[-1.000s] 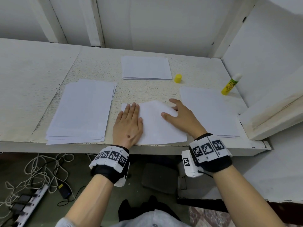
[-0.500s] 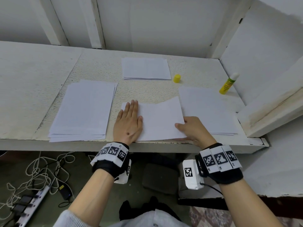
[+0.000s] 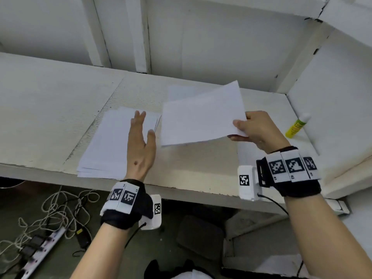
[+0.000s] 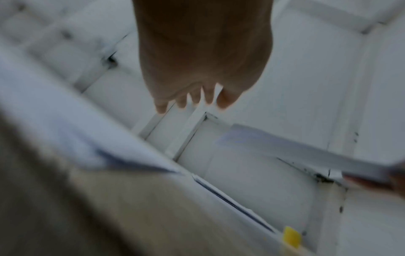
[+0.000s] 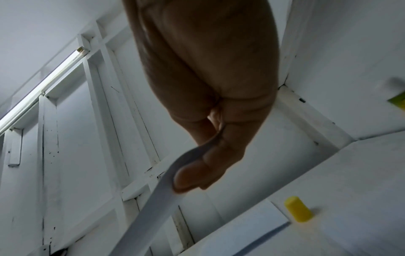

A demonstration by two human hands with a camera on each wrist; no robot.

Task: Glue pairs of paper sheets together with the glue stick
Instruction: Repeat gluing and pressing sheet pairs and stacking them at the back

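My right hand [image 3: 248, 128] pinches the right edge of a white glued sheet pair [image 3: 201, 115] and holds it lifted above the bench middle; in the right wrist view the paper [image 5: 157, 188] bends between thumb and fingers. My left hand [image 3: 141, 135] hovers with straight fingers over the left paper stack [image 3: 108, 143], holding nothing. The uncapped yellow glue stick [image 3: 297, 126] lies at the bench's right end. Its yellow cap [image 5: 298, 211] stands beside the far pile [image 5: 241, 223], which the lifted sheets mostly hide in the head view.
The white bench [image 3: 197, 170] ends in a side wall on the right and a panelled back wall. Another paper stack [image 3: 244, 156] lies under my right wrist. Below the bench are tangled cables [image 3: 60, 210] and a power strip [image 3: 36, 250].
My right hand has gripped the sheets and lifted them off the bench, up and away. My left hand came off the paper and now floats above the left stack.
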